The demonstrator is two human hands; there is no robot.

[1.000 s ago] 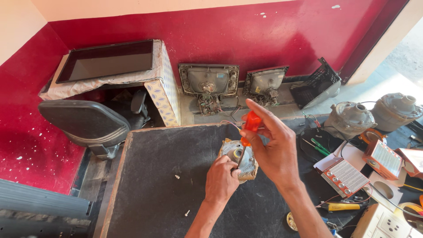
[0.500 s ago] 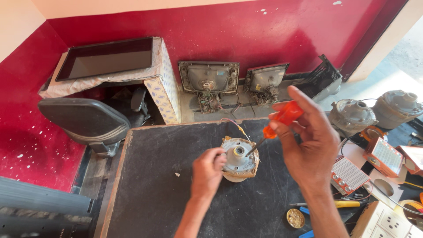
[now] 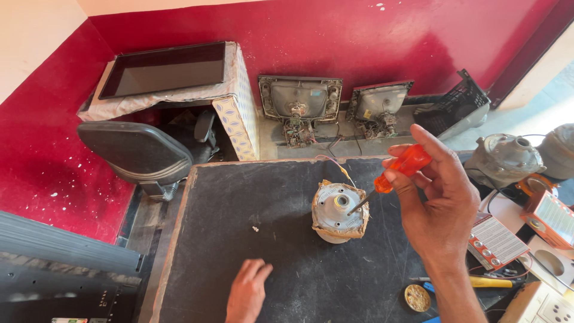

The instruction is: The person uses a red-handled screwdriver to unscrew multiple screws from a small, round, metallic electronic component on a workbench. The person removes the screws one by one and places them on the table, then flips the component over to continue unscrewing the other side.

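At the centre of the dark surface (image 3: 251, 197) stands a round grey motor housing (image 3: 338, 211), upright, with torn brown paper about its rim and a thin wire trailing off toward 12 o'clock. From 2 o'clock the right hand (image 3: 439, 209) reaches in, its fingers (image 3: 399, 179) pinching the orange handle of a screwdriver (image 3: 396, 170); the shaft slants down toward 8 o'clock and its tip touches the top of the housing near the central hole. At 7 o'clock of the housing, well apart from it, the left hand (image 3: 246, 293) lies flat on the surface with its fingers loosely spread, holding nothing.

Beyond the surface at 12 o'clock, two bare picture tubes (image 3: 300, 98) lean against the red wall (image 3: 359, 36). At 10 o'clock sits a black chair seat (image 3: 134, 149), with a flat screen on a cloth-covered box (image 3: 173, 72) behind it. At 3 o'clock lie grey motor casings (image 3: 505, 158) and an orange-edged component box (image 3: 553, 218). Near the right wrist, at 5 o'clock, lie a small round tin (image 3: 417, 297) and a yellow-handled tool (image 3: 487, 282).
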